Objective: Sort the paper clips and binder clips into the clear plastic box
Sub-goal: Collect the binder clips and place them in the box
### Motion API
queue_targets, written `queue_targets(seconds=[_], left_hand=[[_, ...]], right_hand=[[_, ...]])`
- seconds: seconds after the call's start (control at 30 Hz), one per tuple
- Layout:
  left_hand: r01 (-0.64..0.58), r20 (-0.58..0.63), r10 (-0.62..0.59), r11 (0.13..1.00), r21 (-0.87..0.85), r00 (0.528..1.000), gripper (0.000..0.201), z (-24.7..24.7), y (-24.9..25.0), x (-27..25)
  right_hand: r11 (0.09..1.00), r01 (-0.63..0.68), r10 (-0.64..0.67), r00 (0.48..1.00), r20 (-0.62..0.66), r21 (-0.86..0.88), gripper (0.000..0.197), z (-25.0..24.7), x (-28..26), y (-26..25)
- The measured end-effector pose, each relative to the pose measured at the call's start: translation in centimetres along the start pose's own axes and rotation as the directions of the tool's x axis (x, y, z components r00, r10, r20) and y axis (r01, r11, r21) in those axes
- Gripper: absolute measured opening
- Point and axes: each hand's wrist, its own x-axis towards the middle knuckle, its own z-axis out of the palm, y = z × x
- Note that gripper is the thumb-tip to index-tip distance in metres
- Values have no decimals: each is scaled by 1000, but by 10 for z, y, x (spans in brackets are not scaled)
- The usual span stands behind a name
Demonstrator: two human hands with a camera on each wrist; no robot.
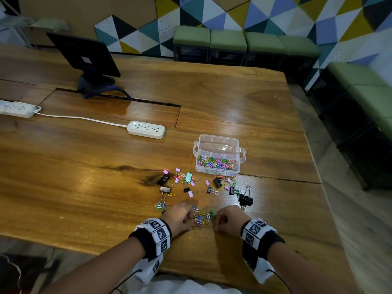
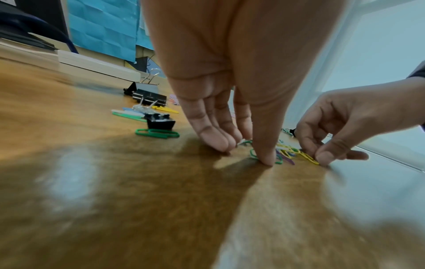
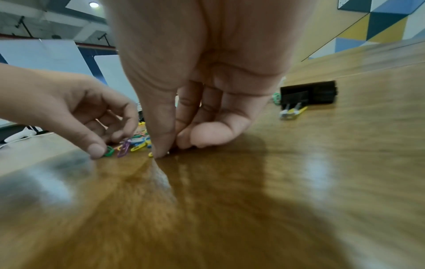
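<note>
A small heap of coloured paper clips (image 1: 201, 218) lies near the table's front edge, between my two hands. My left hand (image 1: 189, 221) curls over its left side; in the left wrist view the left hand (image 2: 246, 151) has its thumb (image 2: 264, 156) on a green paper clip (image 2: 254, 153). My right hand (image 3: 170, 151) pinches a yellow paper clip (image 2: 308, 157) at the heap's right side. The clear plastic box (image 1: 218, 143) stands beyond, with paper clips in its near compartment. Black, pink and teal binder clips (image 1: 188, 177) lie scattered between box and hands.
A large black binder clip (image 1: 245, 199) sits just beyond my right hand, also seen as the black binder clip (image 3: 308, 92). A white power strip (image 1: 146, 129) and a monitor (image 1: 84, 54) stand farther back left. The table's right edge (image 1: 318, 177) is close to the box.
</note>
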Motion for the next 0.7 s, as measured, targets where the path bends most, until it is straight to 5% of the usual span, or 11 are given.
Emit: queue_targets(seconds=[0.13,0.27,0.37,0.53,0.7], left_hand=[[45,-66,-49,997,-60,997,50,-3,7,17],[64,-97,-77,989,-133,992,44,-7,8,23],[60,-130,-83,983,-171,988,42,-13,-2,19],[108,-96,-119,988,-110,988,47,-11,-11,11],[93,-121,-111,985,-149,986,37,-2,5,23]], right_hand=[[1000,4,-3,1000,-31,9,7,-4,20,-19],[999,-28,31,995,-93,33,28,-5,31,-22],[1000,-21,20,989,-146,-7,26,-5,24,-18],[995,-94,95,985,-144,10,63,-2,20,-15],[999,1,7,985,-171,47,39,8,32,-36]])
